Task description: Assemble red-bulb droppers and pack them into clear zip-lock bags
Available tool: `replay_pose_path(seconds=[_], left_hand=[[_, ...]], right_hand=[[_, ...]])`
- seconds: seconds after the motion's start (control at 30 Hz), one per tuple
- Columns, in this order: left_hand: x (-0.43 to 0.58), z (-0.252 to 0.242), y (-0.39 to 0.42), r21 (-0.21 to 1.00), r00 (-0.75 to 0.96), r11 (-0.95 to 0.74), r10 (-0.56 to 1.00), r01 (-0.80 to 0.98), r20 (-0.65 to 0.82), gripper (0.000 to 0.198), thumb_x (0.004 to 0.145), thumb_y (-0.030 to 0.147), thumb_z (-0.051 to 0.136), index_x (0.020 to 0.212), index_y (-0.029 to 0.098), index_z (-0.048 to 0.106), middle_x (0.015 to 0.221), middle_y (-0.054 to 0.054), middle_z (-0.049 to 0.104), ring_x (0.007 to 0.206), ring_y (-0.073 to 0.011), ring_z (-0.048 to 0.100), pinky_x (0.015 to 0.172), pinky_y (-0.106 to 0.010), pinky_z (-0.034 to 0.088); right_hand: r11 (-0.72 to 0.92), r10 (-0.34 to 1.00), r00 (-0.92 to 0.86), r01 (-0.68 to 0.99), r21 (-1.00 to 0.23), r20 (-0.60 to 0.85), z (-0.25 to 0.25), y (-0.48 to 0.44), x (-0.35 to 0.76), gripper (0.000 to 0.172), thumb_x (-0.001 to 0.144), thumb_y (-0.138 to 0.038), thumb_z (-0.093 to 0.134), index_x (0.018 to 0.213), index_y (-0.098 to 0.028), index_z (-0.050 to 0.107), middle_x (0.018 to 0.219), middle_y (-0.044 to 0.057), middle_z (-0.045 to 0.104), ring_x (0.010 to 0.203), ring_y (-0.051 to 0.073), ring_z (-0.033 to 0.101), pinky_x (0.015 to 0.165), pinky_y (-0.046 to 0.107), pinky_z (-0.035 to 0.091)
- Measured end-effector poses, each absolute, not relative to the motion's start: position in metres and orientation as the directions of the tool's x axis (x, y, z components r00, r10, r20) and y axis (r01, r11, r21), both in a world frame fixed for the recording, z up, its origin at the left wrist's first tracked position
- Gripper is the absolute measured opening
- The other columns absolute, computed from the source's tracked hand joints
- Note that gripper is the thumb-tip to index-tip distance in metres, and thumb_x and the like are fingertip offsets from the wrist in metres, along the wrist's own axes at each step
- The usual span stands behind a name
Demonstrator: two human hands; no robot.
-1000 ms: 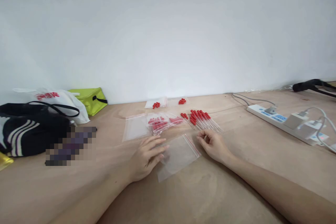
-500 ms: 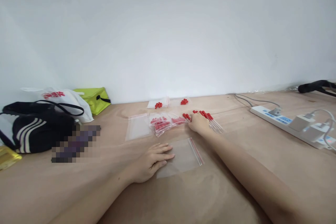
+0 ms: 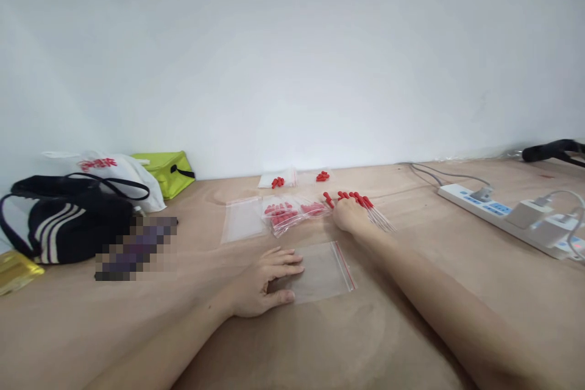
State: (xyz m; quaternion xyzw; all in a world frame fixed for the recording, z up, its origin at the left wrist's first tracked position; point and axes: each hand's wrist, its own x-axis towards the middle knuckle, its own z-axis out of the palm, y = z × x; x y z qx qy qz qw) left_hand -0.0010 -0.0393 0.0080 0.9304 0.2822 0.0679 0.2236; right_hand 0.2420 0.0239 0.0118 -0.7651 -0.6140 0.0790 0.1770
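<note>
My left hand (image 3: 265,280) lies flat with its fingers spread on the left part of a clear zip bag (image 3: 324,271), whose red-lined seal faces right. My right hand (image 3: 350,216) reaches forward among thin pale sticks with red heads (image 3: 363,200), its fingers curled down. One red-headed stick (image 3: 328,200) shows at its fingertips, apart from the row; the fingertips themselves are mostly hidden. Just left of that hand are clear bags holding red pieces (image 3: 281,213), and beside them lies a flat zip bag (image 3: 244,219).
Two small bags with red pieces (image 3: 277,183) lie by the wall. A black bag (image 3: 77,219), a white plastic bag (image 3: 132,180) and a lime-green bag (image 3: 167,173) stand left. A white power strip (image 3: 484,207) with plugs and cables lies right. A pixelated dark object (image 3: 137,250) rests left.
My right hand has shifted slightly right among the sticks; fewer red heads show at its left side. My left thumb has spread away from the fingers on the bag.
</note>
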Motion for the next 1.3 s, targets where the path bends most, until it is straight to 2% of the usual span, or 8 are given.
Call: replay_pose_path(seconds=[0.1, 0.2, 0.3, 0.37, 0.5, 0.7, 1.0, 1.3], left_hand=[[0.000, 0.008, -0.039, 0.451, 0.834, -0.742, 0.552, 0.495, -0.006, 0.044, 0.080, 0.041, 0.051, 0.122, 0.027, 0.046, 0.133, -0.003, 0.039, 0.125, -0.0222, 0.030, 0.104, -0.045, 0.020], [0.000, 0.007, -0.038, 0.445, 0.836, -0.750, 0.548, 0.489, 0.006, 0.044, 0.080, 0.042, 0.051, 0.122, 0.028, 0.046, 0.134, -0.003, 0.039, 0.125, -0.0217, 0.030, 0.104, -0.045, 0.020], [0.001, 0.005, -0.038, 0.445, 0.841, -0.758, 0.541, 0.476, 0.022, 0.044, 0.080, 0.042, 0.051, 0.122, 0.029, 0.046, 0.133, -0.002, 0.039, 0.125, -0.0224, 0.030, 0.103, -0.045, 0.020], [0.001, 0.005, -0.038, 0.444, 0.845, -0.766, 0.533, 0.464, 0.035, 0.046, 0.079, 0.043, 0.052, 0.122, 0.029, 0.046, 0.134, -0.002, 0.039, 0.125, -0.0230, 0.029, 0.103, -0.046, 0.020], [0.000, 0.006, -0.039, 0.432, 0.851, -0.776, 0.524, 0.459, 0.039, 0.047, 0.079, 0.044, 0.052, 0.123, 0.029, 0.045, 0.134, -0.003, 0.039, 0.125, -0.0233, 0.030, 0.103, -0.046, 0.020], [0.000, 0.005, -0.038, 0.414, 0.853, -0.781, 0.522, 0.467, 0.022, 0.048, 0.079, 0.045, 0.052, 0.123, 0.029, 0.044, 0.135, -0.003, 0.037, 0.126, -0.0229, 0.029, 0.104, -0.046, 0.019], [0.001, 0.006, -0.038, 0.406, 0.850, -0.780, 0.527, 0.476, 0.016, 0.049, 0.079, 0.046, 0.051, 0.123, 0.029, 0.044, 0.135, -0.002, 0.038, 0.126, -0.0231, 0.029, 0.103, -0.046, 0.020], [0.002, 0.007, -0.038, 0.430, 0.844, -0.769, 0.535, 0.474, 0.026, 0.048, 0.078, 0.045, 0.053, 0.122, 0.029, 0.046, 0.133, -0.003, 0.040, 0.125, -0.0244, 0.030, 0.103, -0.046, 0.020]], right_hand=[[-0.077, 0.977, 0.158, 0.885, -0.460, 0.140, 0.011, 0.009, 0.263, 0.023, 0.080, -0.031, 0.041, 0.087, -0.017, 0.057, 0.097, 0.010, 0.060, 0.092, 0.020, 0.053, 0.077, 0.031, 0.038], [-0.011, 0.987, 0.104, 0.803, -0.596, 0.121, -0.002, -0.009, 0.285, 0.019, 0.081, -0.029, 0.034, 0.081, -0.017, 0.050, 0.076, 0.004, 0.060, 0.068, 0.014, 0.056, 0.061, 0.025, 0.041], [0.049, 0.994, 0.074, 0.400, -0.915, 0.086, -0.018, -0.027, 0.301, 0.020, 0.074, -0.028, 0.044, 0.091, -0.019, 0.040, 0.060, -0.004, 0.053, 0.045, 0.009, 0.048, 0.046, 0.022, 0.038], [0.045, 0.997, 0.055, 0.202, -0.978, 0.057, -0.024, -0.035, 0.306, 0.028, 0.066, -0.025, 0.053, 0.089, -0.019, 0.039, 0.058, -0.006, 0.053, 0.042, 0.008, 0.048, 0.042, 0.021, 0.037], [-0.060, 0.995, 0.079, 0.083, -0.995, -0.053, -0.020, -0.044, 0.305, 0.020, 0.060, -0.021, 0.055, 0.073, -0.019, 0.040, 0.051, -0.004, 0.054, 0.037, 0.009, 0.047, 0.036, 0.021, 0.034], [-0.008, 0.994, 0.102, -0.204, -0.979, -0.029, -0.015, -0.049, 0.292, 0.024, 0.076, -0.040, 0.047, 0.087, -0.021, 0.036, 0.058, -0.003, 0.060, 0.037, 0.009, 0.048, 0.036, 0.021, 0.035], [0.004, 0.998, 0.057, -0.277, -0.961, -0.012, -0.029, -0.048, 0.283, 0.033, 0.070, -0.048, 0.058, 0.073, -0.020, 0.042, 0.053, -0.006, 0.053, 0.045, 0.009, 0.052, 0.044, 0.021, 0.037], [-0.035, 0.997, 0.049, -0.387, -0.921, -0.059, -0.022, -0.057, 0.271, 0.038, 0.061, -0.037, 0.069, 0.077, -0.020, 0.039, 0.062, -0.005, 0.056, 0.053, 0.009, 0.058, 0.050, 0.021, 0.045]])
